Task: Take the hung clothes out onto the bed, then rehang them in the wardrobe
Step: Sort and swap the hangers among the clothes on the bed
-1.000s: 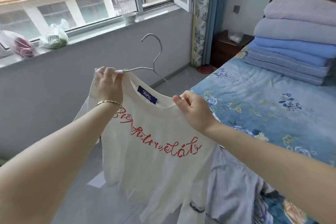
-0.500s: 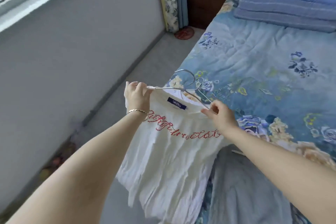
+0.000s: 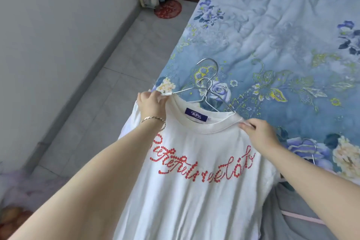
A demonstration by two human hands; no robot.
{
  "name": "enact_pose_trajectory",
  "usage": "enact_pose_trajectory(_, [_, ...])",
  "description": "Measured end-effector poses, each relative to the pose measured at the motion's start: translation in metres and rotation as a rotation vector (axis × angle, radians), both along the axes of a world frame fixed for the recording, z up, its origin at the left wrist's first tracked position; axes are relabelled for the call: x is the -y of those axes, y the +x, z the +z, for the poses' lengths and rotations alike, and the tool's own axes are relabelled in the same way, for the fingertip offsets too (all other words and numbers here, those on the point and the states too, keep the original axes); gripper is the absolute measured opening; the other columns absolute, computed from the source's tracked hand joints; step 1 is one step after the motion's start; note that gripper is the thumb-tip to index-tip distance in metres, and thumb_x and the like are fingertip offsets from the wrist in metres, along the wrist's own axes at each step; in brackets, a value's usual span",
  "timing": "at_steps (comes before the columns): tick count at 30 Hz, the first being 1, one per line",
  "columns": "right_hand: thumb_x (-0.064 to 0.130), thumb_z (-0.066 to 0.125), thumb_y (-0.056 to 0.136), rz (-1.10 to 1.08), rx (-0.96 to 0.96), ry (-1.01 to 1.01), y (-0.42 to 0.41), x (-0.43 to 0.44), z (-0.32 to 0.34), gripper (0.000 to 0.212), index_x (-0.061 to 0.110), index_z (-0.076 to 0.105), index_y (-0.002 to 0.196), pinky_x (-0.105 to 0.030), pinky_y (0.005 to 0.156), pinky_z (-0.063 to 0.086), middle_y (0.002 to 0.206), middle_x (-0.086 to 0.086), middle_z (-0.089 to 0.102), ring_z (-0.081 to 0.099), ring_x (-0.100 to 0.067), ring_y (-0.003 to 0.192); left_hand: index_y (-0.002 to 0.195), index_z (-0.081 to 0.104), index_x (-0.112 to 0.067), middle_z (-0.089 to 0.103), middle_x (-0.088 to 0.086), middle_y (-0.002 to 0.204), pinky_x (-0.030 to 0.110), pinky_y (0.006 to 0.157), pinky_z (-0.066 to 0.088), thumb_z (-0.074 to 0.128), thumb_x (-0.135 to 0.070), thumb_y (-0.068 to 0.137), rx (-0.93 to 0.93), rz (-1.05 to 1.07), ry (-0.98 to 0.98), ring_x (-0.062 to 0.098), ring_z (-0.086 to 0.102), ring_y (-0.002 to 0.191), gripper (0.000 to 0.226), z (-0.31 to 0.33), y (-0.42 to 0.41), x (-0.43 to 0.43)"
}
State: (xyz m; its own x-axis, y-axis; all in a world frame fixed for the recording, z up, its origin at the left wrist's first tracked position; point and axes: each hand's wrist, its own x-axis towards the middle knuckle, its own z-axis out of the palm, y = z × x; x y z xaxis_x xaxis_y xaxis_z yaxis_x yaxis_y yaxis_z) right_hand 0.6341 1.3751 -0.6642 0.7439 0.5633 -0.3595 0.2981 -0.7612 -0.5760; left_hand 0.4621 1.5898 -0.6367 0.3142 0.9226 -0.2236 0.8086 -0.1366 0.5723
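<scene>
Laying-out step, probably: white cotton T-shirt with red beaded lettering (image 3: 194,191) on silver wire hanger (image 3: 206,90), held over the blue floral quilt (image 3: 272,35) at its edge.
Left hand (image 3: 153,103) curled round hanger end and shoulder, right hand (image 3: 259,132) pinching the other shoulder; next, lower flat beside the grey garment (image 3: 296,214), then release.

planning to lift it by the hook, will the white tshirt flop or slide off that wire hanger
Likely floppy: the white t-shirt hangs in soft folds below the left hand and right hand gripping its shoulders. Probably light, as the fabric looks thin. The wire hanger is thin, bare metal and the neckline wide, so tilting may let it slide.
</scene>
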Motion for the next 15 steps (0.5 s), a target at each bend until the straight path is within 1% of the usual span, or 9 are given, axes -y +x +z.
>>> enact_pose_trajectory(2, [0.026,0.060,0.089,-0.058,-0.005,-0.047,0.006,-0.006,-0.036,0.037,0.004,0.047,0.061,-0.034,0.053,0.022,0.058,-0.013,0.044,0.041,-0.026,0.064,0.121,0.058,-0.011,0.036,0.014,0.138,0.023,0.100,0.026,0.046,-0.022,0.097,0.028,0.007,-0.059,0.027,0.035,0.129,0.029,-0.030,0.010,-0.006])
enact_pose_trajectory(3, [0.025,0.059,0.090,-0.091,-0.007,-0.091,0.007,-0.008,-0.050,0.030,0.001,0.058,0.071,-0.034,0.054,0.028,0.067,-0.017,0.054,0.049,-0.029,0.069,0.124,0.055,-0.013,0.032,0.012,0.142,0.023,0.099,0.028,0.046,-0.018,0.097,0.013,-0.019,-0.077,0.026,0.038,0.128,0.030,-0.044,0.011,-0.007])
enact_pose_trajectory(4, [0.024,0.058,0.091,-0.116,-0.004,-0.131,0.006,-0.009,-0.063,0.025,0.001,0.065,0.086,-0.035,0.061,0.037,0.081,-0.019,0.063,0.057,-0.033,0.081,0.128,0.052,-0.016,0.027,0.011,0.147,0.025,0.101,0.030,0.046,-0.014,0.096,-0.036,-0.076,-0.085,0.025,0.040,0.128,0.033,-0.056,0.011,-0.006])
enact_pose_trajectory(5, [0.024,0.058,0.091,-0.125,0.001,-0.184,0.003,-0.008,-0.074,0.025,0.003,0.065,0.101,-0.037,0.072,0.042,0.099,-0.020,0.065,0.058,-0.035,0.096,0.131,0.049,-0.017,0.022,0.009,0.150,0.026,0.102,0.030,0.046,-0.010,0.095,-0.092,-0.142,-0.096,0.024,0.038,0.130,0.037,-0.065,0.010,-0.002])
enact_pose_trajectory(7, [0.026,0.058,0.090,-0.046,0.058,-0.307,-0.008,-0.004,-0.080,0.041,0.007,0.053,0.126,-0.037,0.093,0.039,0.125,-0.018,0.053,0.046,-0.035,0.118,0.131,0.048,-0.017,0.020,0.008,0.151,0.028,0.105,0.029,0.045,-0.004,0.091,-0.170,-0.265,-0.091,0.024,0.033,0.134,0.042,-0.075,0.005,0.010])
enact_pose_trajectory(9, [0.022,0.059,0.088,0.099,0.166,-0.344,-0.023,0.002,-0.070,0.055,0.010,0.039,0.138,-0.035,0.103,0.030,0.135,-0.015,0.041,0.037,-0.032,0.126,0.126,0.051,-0.015,0.027,0.009,0.146,0.029,0.105,0.030,0.045,-0.001,0.089,-0.216,-0.370,-0.062,0.026,0.033,0.133,0.040,-0.074,0.000,0.023])
enact_pose_trajectory(10, [0.019,0.058,0.088,0.167,0.217,-0.331,-0.030,0.004,-0.061,0.057,0.010,0.036,0.140,-0.034,0.104,0.029,0.137,-0.013,0.039,0.035,-0.031,0.127,0.123,0.054,-0.014,0.034,0.009,0.141,0.030,0.104,0.032,0.045,-0.002,0.089,-0.249,-0.429,-0.048,0.026,0.036,0.129,0.037,-0.070,0.000,0.029])
enact_pose_trajectory(12, [0.017,0.051,0.091,0.294,0.239,-0.337,-0.038,0.010,-0.038,0.049,0.013,0.038,0.138,-0.033,0.102,0.031,0.136,-0.009,0.042,0.038,-0.028,0.127,0.118,0.057,-0.014,0.046,0.007,0.128,0.031,0.099,0.038,0.043,-0.007,0.092,-0.348,-0.523,-0.100,0.026,0.044,0.121,0.031,-0.053,0.005,0.039])
enact_pose_trajectory(15, [0.023,0.043,0.093,0.408,0.009,-0.460,-0.040,0.025,0.006,0.030,0.020,0.052,0.122,-0.028,0.093,0.041,0.128,-0.003,0.055,0.050,-0.023,0.120,0.122,0.053,-0.013,0.054,0.008,0.127,0.033,0.097,0.043,0.035,-0.014,0.096,-0.576,-0.646,-0.227,0.026,0.052,0.116,0.032,-0.008,0.022,0.061])
